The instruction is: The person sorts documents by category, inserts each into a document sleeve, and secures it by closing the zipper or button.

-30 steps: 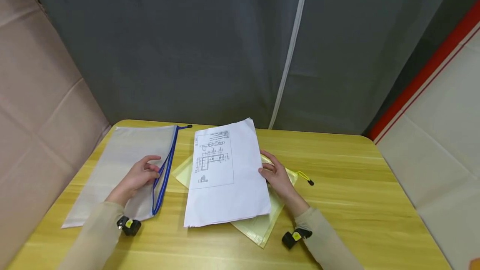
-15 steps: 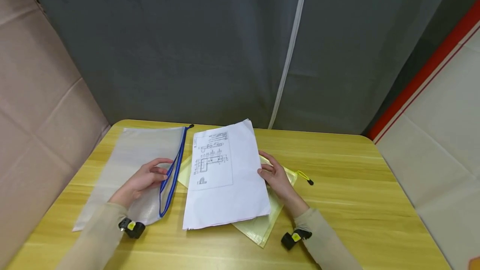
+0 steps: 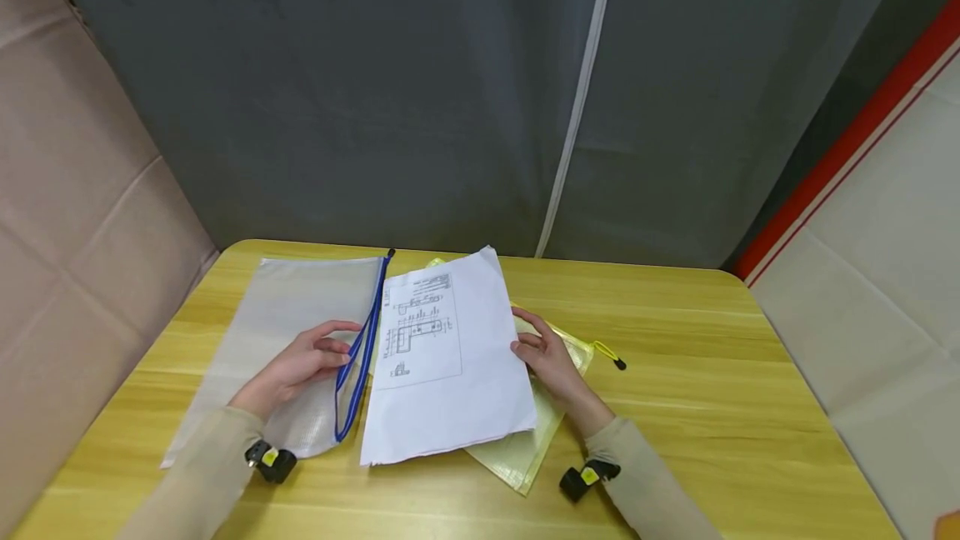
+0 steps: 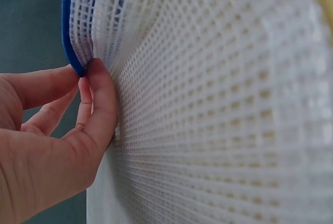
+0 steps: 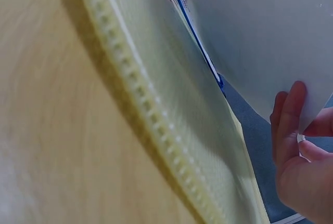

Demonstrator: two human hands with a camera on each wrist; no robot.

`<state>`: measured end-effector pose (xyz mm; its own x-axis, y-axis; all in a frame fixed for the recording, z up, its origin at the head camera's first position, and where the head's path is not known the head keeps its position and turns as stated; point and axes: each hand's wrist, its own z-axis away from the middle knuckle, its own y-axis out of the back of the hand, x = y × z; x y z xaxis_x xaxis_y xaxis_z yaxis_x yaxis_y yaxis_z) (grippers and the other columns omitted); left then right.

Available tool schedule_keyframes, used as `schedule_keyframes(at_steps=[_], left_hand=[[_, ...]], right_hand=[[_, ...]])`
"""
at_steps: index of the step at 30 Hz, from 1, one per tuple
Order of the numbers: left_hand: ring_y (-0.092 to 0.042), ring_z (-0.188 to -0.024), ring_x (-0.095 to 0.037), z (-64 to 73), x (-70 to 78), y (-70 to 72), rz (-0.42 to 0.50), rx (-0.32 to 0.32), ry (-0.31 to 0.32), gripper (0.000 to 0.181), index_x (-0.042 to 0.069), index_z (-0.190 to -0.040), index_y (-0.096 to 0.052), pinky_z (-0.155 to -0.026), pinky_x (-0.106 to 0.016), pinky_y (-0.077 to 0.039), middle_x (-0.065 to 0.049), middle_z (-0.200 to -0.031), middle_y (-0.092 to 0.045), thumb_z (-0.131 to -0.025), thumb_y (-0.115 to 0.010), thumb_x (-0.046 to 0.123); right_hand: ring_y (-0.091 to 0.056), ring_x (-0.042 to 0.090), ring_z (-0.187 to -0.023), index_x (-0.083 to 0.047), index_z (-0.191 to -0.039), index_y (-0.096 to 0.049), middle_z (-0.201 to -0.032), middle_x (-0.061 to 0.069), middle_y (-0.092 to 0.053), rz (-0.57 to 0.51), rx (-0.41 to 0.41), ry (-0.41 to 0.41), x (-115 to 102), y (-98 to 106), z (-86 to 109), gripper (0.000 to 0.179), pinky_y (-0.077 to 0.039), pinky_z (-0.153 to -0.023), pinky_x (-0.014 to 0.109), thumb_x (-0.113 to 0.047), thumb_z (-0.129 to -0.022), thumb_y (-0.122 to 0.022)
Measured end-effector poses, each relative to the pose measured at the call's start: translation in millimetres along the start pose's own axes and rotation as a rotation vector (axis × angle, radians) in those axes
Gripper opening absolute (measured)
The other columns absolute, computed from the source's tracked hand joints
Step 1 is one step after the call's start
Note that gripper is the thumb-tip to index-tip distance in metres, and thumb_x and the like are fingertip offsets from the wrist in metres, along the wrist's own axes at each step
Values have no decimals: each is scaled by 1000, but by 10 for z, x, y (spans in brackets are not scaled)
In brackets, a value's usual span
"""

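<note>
My left hand (image 3: 311,365) pinches the blue zipper edge (image 4: 66,31) of a clear mesh zip pouch (image 4: 208,104), between thumb and fingers. The pouch's mouth gapes beside the hand in the head view. My right hand (image 3: 551,361) grips the right edge of a stack of white paper sheets (image 3: 457,407), thumb on one side and fingers on the other in the right wrist view. A technical drawing is printed on the top sheet. The stack is raised and tilted, its left edge close by the pouch's blue mouth. Under it lies a yellow mesh zip pouch (image 3: 517,461), partly hidden.
A yellow zipper pull with a black end (image 3: 611,355) sticks out to the right of the yellow pouch. The wooden table (image 3: 712,407) ends at a dark grey curtain (image 3: 375,107) behind, with pale panels at left and right.
My left hand has slid the clear pouch to the right, bringing its blue mouth up to the papers. The right hand and the stack have shifted slightly left and toward me.
</note>
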<state>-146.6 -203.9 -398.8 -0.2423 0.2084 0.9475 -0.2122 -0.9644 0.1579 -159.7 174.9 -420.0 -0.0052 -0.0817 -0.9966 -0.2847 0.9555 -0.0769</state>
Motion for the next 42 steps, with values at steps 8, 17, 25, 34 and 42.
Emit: schedule_keyframes(at_steps=[8,17,25,34,42], left_hand=[[-56,-86,-20,15,16,-70,-14,-6,-3,50,-2,-139,-42,-75,-30,-52,-12,-97,-55,-91,-55,-8],[-56,-86,-22,24,26,-130,-46,-12,7,49,0,-138,-44,-77,-32,-51,-14,-98,-55,-91,-56,-6],[-56,-85,-22,47,47,-196,-16,-58,5,47,0,-137,-45,-77,-32,-52,-13,-97,-56,-91,-58,-4],[-57,-85,-22,82,56,-246,-10,-76,-1,47,-1,-135,-47,-77,-32,-52,-14,-97,-57,-91,-61,-2],[-58,-85,-23,94,47,-274,-38,-95,-24,45,-3,-133,-48,-78,-34,-52,-14,-95,-58,-90,-60,-2]], right_hand=[[-65,16,-84,-5,-146,-37,-110,23,-64,3,-36,-5,23,33,-4,54,-53,-70,30,2,-95,-53],[-65,16,-84,-6,-146,-37,-112,24,-63,-1,-35,-7,7,19,-17,54,-53,-69,30,1,-95,-53],[-65,15,-84,-4,-146,-37,-113,26,-62,-8,-15,-8,21,5,-64,54,-52,-69,28,4,-95,-53],[-64,17,-84,-10,-146,-40,-110,22,-63,5,17,2,4,-29,-52,54,-53,-69,31,4,-95,-52],[-64,17,-85,-10,-145,-40,-112,23,-63,-3,29,-3,-42,-59,-43,54,-52,-68,29,4,-95,-51]])
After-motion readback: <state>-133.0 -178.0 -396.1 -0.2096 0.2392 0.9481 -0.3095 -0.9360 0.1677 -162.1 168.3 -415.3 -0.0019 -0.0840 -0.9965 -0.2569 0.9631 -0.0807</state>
